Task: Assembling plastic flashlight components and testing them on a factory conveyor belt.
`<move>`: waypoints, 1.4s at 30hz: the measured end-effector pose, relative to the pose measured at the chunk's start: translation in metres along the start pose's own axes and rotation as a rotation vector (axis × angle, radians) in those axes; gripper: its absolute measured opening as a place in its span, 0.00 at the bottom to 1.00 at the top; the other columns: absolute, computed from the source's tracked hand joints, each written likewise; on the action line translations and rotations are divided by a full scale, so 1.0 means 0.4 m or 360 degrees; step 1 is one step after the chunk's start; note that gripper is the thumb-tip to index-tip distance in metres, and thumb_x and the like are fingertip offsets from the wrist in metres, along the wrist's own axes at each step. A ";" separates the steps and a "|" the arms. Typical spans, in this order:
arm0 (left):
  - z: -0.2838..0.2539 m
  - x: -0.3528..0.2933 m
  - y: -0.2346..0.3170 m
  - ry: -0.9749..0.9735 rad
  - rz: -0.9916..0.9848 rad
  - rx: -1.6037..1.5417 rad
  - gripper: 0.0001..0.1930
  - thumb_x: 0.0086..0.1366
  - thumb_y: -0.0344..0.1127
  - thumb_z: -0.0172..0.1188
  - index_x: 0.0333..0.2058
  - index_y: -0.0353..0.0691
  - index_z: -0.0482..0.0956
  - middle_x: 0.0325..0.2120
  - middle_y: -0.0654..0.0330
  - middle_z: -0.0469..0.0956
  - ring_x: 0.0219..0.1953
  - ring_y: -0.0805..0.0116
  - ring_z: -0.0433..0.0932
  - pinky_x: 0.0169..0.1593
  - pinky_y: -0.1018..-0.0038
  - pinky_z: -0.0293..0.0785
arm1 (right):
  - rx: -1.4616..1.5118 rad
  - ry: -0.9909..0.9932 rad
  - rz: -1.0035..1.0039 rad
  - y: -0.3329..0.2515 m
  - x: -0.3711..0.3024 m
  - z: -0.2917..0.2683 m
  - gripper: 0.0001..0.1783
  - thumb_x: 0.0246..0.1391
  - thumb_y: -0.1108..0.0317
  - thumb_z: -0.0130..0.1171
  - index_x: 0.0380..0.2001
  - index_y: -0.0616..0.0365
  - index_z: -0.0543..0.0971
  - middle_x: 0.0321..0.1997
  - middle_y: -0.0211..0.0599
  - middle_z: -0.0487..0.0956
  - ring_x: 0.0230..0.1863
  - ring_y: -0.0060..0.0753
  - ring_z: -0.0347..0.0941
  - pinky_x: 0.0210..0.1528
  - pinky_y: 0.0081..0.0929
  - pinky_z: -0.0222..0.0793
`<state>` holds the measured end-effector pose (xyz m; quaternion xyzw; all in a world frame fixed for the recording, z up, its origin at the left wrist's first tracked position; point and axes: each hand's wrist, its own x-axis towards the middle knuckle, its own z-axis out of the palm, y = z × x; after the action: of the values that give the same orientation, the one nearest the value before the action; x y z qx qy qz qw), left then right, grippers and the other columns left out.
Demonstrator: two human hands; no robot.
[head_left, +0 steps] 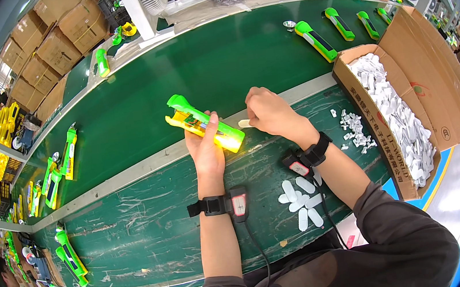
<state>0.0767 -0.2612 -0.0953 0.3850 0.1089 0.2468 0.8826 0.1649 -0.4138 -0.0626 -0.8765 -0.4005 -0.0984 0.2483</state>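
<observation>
My left hand (206, 149) is closed round a green and yellow plastic lamp housing (231, 136), held tilted above the near edge of the belt. At its upper end the green and yellow halves stand apart, with some parts showing between them. Just to the right, my right hand (273, 113) is closed in a pinch on a white oval strip (245, 123), whose tip points toward the housing. On the bench by my right forearm lie several loose white oval strips (303, 220). A black strap with a small device is on each wrist.
A cardboard box (363, 120) full of white parts stands at the right, beside a pile of small white pieces (355, 130). Several green and yellow lamps (315, 41) lie on the green conveyor belt (137, 103). Two more lamps (70, 258) rest at the bench's left end.
</observation>
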 end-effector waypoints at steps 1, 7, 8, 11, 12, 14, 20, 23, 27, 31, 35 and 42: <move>0.004 -0.003 -0.001 0.0001 0.0006 -0.0004 0.28 0.55 0.23 0.65 0.53 0.37 0.62 0.45 0.57 0.69 0.46 0.65 0.73 0.50 0.70 0.69 | 0.0003 -0.0133 0.0058 -0.002 -0.001 -0.007 0.05 0.37 0.75 0.61 0.16 0.65 0.77 0.38 0.45 0.75 0.41 0.47 0.72 0.43 0.35 0.69; 0.019 -0.019 -0.010 -0.0087 0.0067 0.0206 0.27 0.57 0.22 0.63 0.53 0.36 0.61 0.44 0.57 0.70 0.48 0.65 0.72 0.53 0.69 0.69 | 0.0616 0.0166 0.0219 -0.054 0.012 -0.127 0.05 0.35 0.73 0.63 0.19 0.63 0.80 0.40 0.49 0.76 0.43 0.48 0.74 0.43 0.37 0.70; 0.022 -0.017 -0.012 -0.0093 0.0054 0.0214 0.30 0.53 0.21 0.65 0.53 0.37 0.60 0.44 0.57 0.69 0.44 0.67 0.73 0.48 0.71 0.73 | 0.0699 0.0234 0.0224 -0.065 0.012 -0.133 0.05 0.35 0.72 0.65 0.21 0.61 0.82 0.43 0.47 0.76 0.44 0.45 0.75 0.43 0.33 0.71; 0.023 -0.022 -0.019 -0.0181 0.0068 0.0353 0.30 0.53 0.21 0.65 0.52 0.37 0.60 0.43 0.58 0.70 0.43 0.68 0.74 0.46 0.71 0.74 | 0.1031 0.0312 0.0165 -0.116 0.010 -0.130 0.05 0.36 0.72 0.65 0.21 0.61 0.82 0.43 0.46 0.76 0.43 0.42 0.75 0.43 0.33 0.72; 0.021 -0.023 -0.022 -0.0177 0.0070 0.0349 0.30 0.53 0.21 0.65 0.52 0.37 0.60 0.43 0.58 0.70 0.43 0.68 0.74 0.46 0.71 0.74 | 0.1092 0.0295 0.0128 -0.120 0.010 -0.109 0.06 0.36 0.72 0.65 0.22 0.61 0.83 0.44 0.47 0.76 0.44 0.41 0.75 0.43 0.32 0.73; 0.016 -0.023 -0.030 -0.0229 0.0036 0.0384 0.32 0.50 0.19 0.64 0.53 0.37 0.59 0.42 0.60 0.70 0.43 0.68 0.74 0.46 0.72 0.74 | 0.1178 0.0310 0.0147 -0.135 0.006 -0.072 0.07 0.37 0.72 0.65 0.22 0.63 0.82 0.46 0.51 0.74 0.44 0.42 0.75 0.44 0.31 0.73; 0.028 -0.024 -0.034 -0.0291 0.0184 0.0486 0.30 0.52 0.19 0.61 0.53 0.38 0.60 0.42 0.59 0.72 0.44 0.69 0.74 0.46 0.72 0.75 | 0.1059 0.0344 0.0227 -0.151 0.009 -0.043 0.07 0.38 0.72 0.66 0.23 0.64 0.82 0.49 0.52 0.73 0.46 0.42 0.74 0.45 0.31 0.71; 0.037 -0.024 -0.025 -0.0320 0.0212 0.0556 0.34 0.46 0.19 0.65 0.52 0.38 0.59 0.42 0.60 0.70 0.43 0.69 0.74 0.44 0.73 0.74 | 0.1032 0.0340 0.0246 -0.163 0.003 -0.042 0.07 0.38 0.71 0.67 0.23 0.63 0.82 0.50 0.51 0.72 0.48 0.43 0.73 0.49 0.33 0.68; 0.046 -0.029 -0.022 -0.0368 0.0272 0.0665 0.34 0.45 0.20 0.66 0.51 0.38 0.60 0.43 0.59 0.71 0.43 0.70 0.73 0.45 0.72 0.74 | 0.0788 0.0510 0.0156 -0.169 0.001 -0.022 0.08 0.38 0.71 0.66 0.23 0.66 0.81 0.47 0.54 0.73 0.45 0.45 0.74 0.43 0.34 0.70; 0.048 -0.030 -0.022 -0.0318 0.0371 0.0843 0.34 0.46 0.20 0.66 0.51 0.37 0.60 0.44 0.58 0.71 0.45 0.68 0.73 0.46 0.71 0.73 | 0.0824 0.0530 0.0174 -0.175 0.001 -0.016 0.07 0.38 0.72 0.66 0.22 0.65 0.81 0.47 0.53 0.73 0.44 0.46 0.74 0.46 0.36 0.68; 0.046 -0.033 -0.026 -0.0444 0.0452 0.0827 0.31 0.56 0.24 0.61 0.57 0.38 0.57 0.49 0.60 0.68 0.50 0.70 0.70 0.52 0.72 0.69 | 0.0772 0.0492 0.0162 -0.180 0.001 -0.007 0.06 0.40 0.75 0.66 0.22 0.67 0.79 0.47 0.50 0.73 0.43 0.42 0.75 0.47 0.32 0.68; 0.049 -0.026 -0.043 -0.0504 0.0493 0.0686 0.31 0.55 0.22 0.60 0.55 0.39 0.57 0.49 0.58 0.67 0.51 0.66 0.69 0.53 0.69 0.67 | 0.0671 0.0596 0.0101 -0.190 -0.001 0.006 0.05 0.41 0.77 0.64 0.22 0.67 0.78 0.46 0.47 0.72 0.44 0.43 0.74 0.44 0.32 0.70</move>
<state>0.0815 -0.2889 -0.0946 0.6090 -0.0402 0.2864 0.7386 0.1073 -0.3706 -0.0379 -0.7841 -0.3317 -0.1653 0.4978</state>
